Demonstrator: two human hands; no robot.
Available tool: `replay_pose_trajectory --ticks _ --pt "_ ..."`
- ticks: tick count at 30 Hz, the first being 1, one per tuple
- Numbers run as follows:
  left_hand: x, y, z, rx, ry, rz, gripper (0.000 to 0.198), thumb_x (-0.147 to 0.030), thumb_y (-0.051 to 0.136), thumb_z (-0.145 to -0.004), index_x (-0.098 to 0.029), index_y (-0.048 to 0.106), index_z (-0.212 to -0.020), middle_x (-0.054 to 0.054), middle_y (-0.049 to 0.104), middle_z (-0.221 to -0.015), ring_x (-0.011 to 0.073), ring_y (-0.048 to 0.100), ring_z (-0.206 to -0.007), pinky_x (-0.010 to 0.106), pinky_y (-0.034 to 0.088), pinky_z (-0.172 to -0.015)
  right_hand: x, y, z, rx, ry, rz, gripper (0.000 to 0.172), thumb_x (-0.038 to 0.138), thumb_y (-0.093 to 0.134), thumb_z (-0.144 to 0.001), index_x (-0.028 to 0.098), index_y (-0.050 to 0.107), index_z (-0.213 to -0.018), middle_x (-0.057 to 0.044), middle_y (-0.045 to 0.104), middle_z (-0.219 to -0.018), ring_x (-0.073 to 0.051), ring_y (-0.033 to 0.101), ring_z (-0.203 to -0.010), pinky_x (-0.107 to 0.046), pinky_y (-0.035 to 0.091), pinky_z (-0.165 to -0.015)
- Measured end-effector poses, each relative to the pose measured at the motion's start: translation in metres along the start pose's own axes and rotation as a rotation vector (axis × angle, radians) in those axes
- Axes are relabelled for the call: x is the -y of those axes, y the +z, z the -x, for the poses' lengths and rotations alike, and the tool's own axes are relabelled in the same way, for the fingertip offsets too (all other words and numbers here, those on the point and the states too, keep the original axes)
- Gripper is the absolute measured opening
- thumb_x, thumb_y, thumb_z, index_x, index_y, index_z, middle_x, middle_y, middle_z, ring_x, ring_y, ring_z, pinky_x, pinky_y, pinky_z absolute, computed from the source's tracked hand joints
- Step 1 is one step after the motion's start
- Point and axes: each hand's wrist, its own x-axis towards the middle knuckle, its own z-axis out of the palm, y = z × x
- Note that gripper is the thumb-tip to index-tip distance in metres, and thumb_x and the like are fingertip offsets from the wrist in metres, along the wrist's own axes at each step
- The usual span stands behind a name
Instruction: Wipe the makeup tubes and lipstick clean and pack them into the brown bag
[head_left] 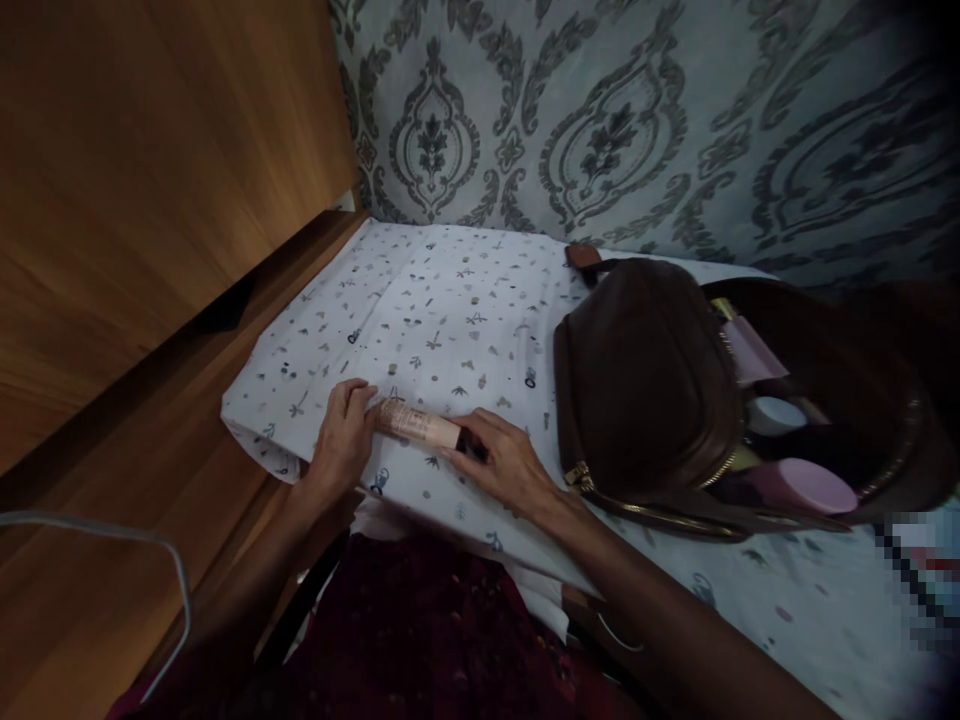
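A small beige cosmetic tube [417, 424] with printed lettering and a dark cap lies sideways between my two hands, close above the white patterned cloth. My left hand [346, 430] is closed round its left end. The fingers of my right hand [499, 455] are closed on the dark cap at the other end and partly cover it. To the right of my right hand sits a brown leather bag [645, 370], unzipped, with several toiletries inside. Among them are a pink-topped container [814, 487], a white round lid [778, 415] and a pale pink tube [752, 348].
The white cloth [442, 300] with small printed motifs covers the surface under my hands. A wooden panel [172, 150] rises at the left, and a grey damask-patterned wall or curtain [510, 150] stands behind. A thin pale cable [180, 580] curves at the lower left.
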Motion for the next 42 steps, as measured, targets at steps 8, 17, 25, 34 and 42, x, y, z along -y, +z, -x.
replay_pose_trajectory --ticks 8,17,25,34,42 --pt "-0.072 0.011 0.001 -0.041 0.355 0.133 0.022 -0.008 0.051 -0.093 -0.018 0.059 -0.110 0.009 0.066 -0.099 0.0205 0.061 -0.095 0.036 0.055 -0.083 -0.002 0.001 0.001 0.003 -0.035 -0.028 0.017 0.023 0.067 -0.085 0.017 0.066 -0.101 -0.005 0.065 -0.085 -0.019 0.062 -0.078 -0.029 0.049 -0.070" --pt "-0.028 -0.002 -0.006 -0.019 0.219 -0.023 0.019 -0.014 0.047 -0.096 -0.020 0.063 -0.105 0.009 0.072 -0.105 0.0218 0.066 -0.099 0.039 0.051 -0.085 -0.004 0.001 0.003 0.000 -0.062 -0.022 0.023 0.032 0.068 -0.087 0.020 0.064 -0.106 -0.006 0.065 -0.088 -0.019 0.062 -0.077 -0.030 0.051 -0.068" --pt "-0.015 -0.005 0.010 -0.081 0.081 -0.014 0.024 -0.014 0.049 -0.096 -0.021 0.062 -0.116 0.010 0.070 -0.111 0.0226 0.065 -0.108 0.040 0.053 -0.092 -0.002 0.001 0.002 -0.010 -0.038 -0.026 0.020 0.033 0.067 -0.088 0.019 0.066 -0.102 -0.004 0.065 -0.085 -0.018 0.061 -0.074 -0.028 0.049 -0.065" --pt "-0.048 0.002 0.031 -0.010 0.323 0.065 0.039 -0.007 0.046 -0.094 -0.023 0.058 -0.128 0.010 0.071 -0.120 0.0226 0.062 -0.120 0.041 0.054 -0.096 0.000 0.000 0.001 0.004 0.015 -0.058 0.017 0.034 0.064 -0.088 0.019 0.068 -0.096 -0.003 0.066 -0.080 -0.016 0.060 -0.069 -0.027 0.048 -0.064" --pt "0.009 -0.016 0.022 -0.102 0.027 0.003 0.025 -0.014 0.047 -0.097 -0.022 0.063 -0.114 0.009 0.070 -0.110 0.0200 0.067 -0.104 0.039 0.058 -0.091 -0.002 0.001 0.002 -0.008 0.007 -0.081 0.022 0.035 0.065 -0.088 0.020 0.067 -0.104 -0.004 0.070 -0.085 -0.018 0.065 -0.071 -0.030 0.053 -0.067"
